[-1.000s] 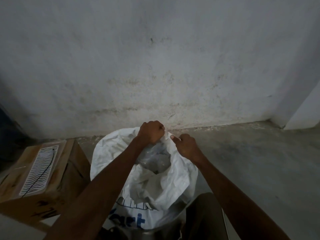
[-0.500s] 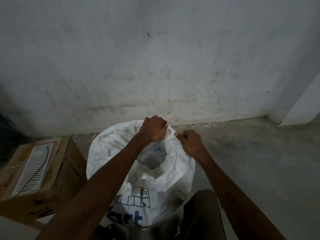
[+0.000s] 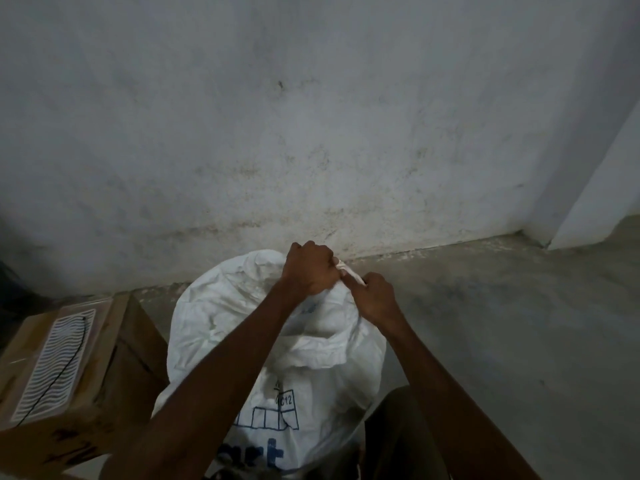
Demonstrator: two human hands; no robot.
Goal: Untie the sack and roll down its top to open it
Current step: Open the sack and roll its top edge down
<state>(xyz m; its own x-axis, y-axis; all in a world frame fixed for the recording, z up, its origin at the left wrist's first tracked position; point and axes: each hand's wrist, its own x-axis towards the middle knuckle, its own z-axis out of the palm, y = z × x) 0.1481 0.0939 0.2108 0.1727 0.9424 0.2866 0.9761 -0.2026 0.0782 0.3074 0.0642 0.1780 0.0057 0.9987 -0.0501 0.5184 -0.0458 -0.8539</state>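
A white woven sack [image 3: 221, 317] with blue print stands upright on the floor in front of me. My left hand [image 3: 308, 268] is closed in a fist on the gathered fabric at the sack's far top edge. My right hand [image 3: 374, 299] sits just to its right, fingers pinched on the same rim. A twisted strip of white fabric [image 3: 349, 271] stretches between the two hands. The near side of the top is folded down in loose creases. What is inside the sack is hidden by the bunched fabric.
A brown cardboard box [image 3: 69, 375] with a white wavy-patterned label stands close on the left of the sack. A stained plaster wall [image 3: 311, 133] rises right behind. Bare concrete floor [image 3: 502, 323] stretches to the right. My dark trouser leg [image 3: 398, 438] touches the sack's lower right.
Both hands have drawn the top edge together, so the mouth that showed clear plastic inside is now covered. A twisted strip of fabric has appeared between the hands.
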